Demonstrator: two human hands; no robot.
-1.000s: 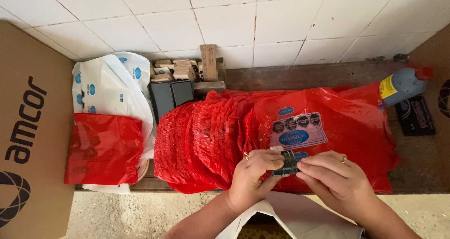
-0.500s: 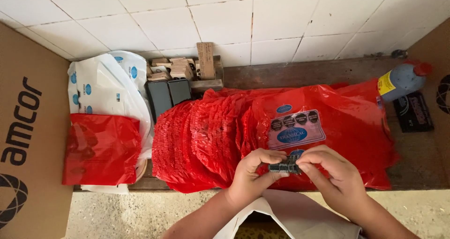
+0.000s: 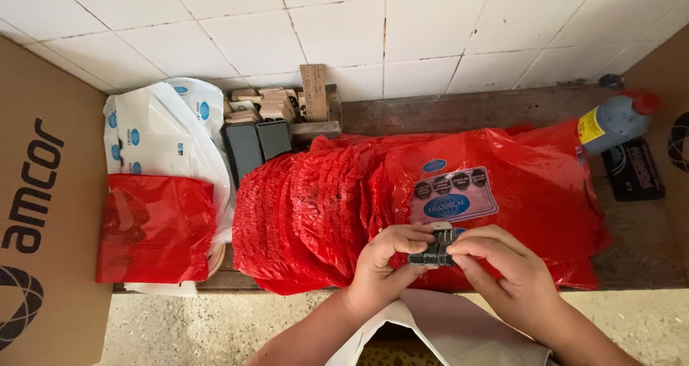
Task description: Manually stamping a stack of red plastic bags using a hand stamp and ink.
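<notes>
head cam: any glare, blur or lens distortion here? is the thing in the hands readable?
Head view: soft even light, no hard shadows. Mild sheen on the fanned red bags, no blown-out glare. Tile lines bow slightly toward the edges, so wide-angle distortion. Frame mostly sharp. The small dark object pinched between left hand and right hand is largely covered by fingers, details too small to tell.

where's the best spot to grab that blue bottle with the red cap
Grip the bottle around its grey-blue body, just below the red cap, coming from the near side. It lies tilted at the bench's far right, with the wall behind and a cardboard panel to its right.
</notes>
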